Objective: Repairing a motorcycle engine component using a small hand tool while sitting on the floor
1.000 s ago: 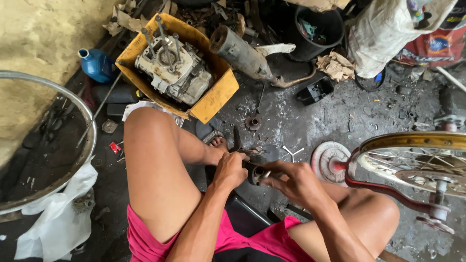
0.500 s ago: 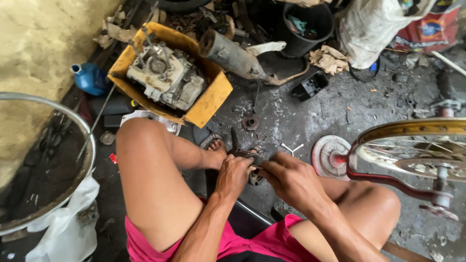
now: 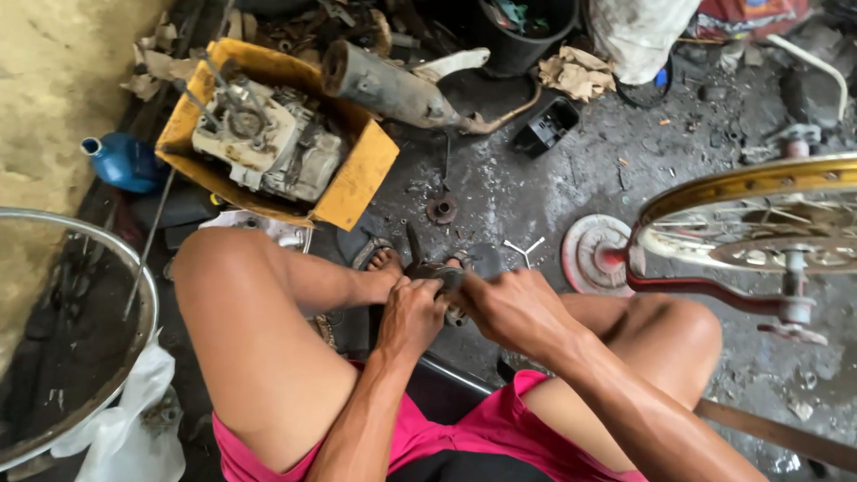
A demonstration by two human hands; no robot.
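I sit low with knees spread, in pink shorts, above a greasy concrete floor. My left hand (image 3: 409,314) and my right hand (image 3: 511,308) meet between my knees, both closed around a small dark greasy metal part (image 3: 439,275) held above my feet. A thin dark rod sticks up from the part. What the part is exactly stays hidden by my fingers.
A yellow tub (image 3: 357,183) holds an engine block (image 3: 263,143) at upper left, with a grey exhaust pipe (image 3: 384,89) beside it. A gold-rimmed spoked wheel (image 3: 759,214) on a red frame stands right. A round disc (image 3: 594,254), a cross wrench (image 3: 522,250), a blue jug (image 3: 125,162) and a steel rim (image 3: 134,295) lie around.
The view has shifted slightly, so the tub and the wheel sit lower in frame. Both hands stay together on the metal part with only small changes of grip.
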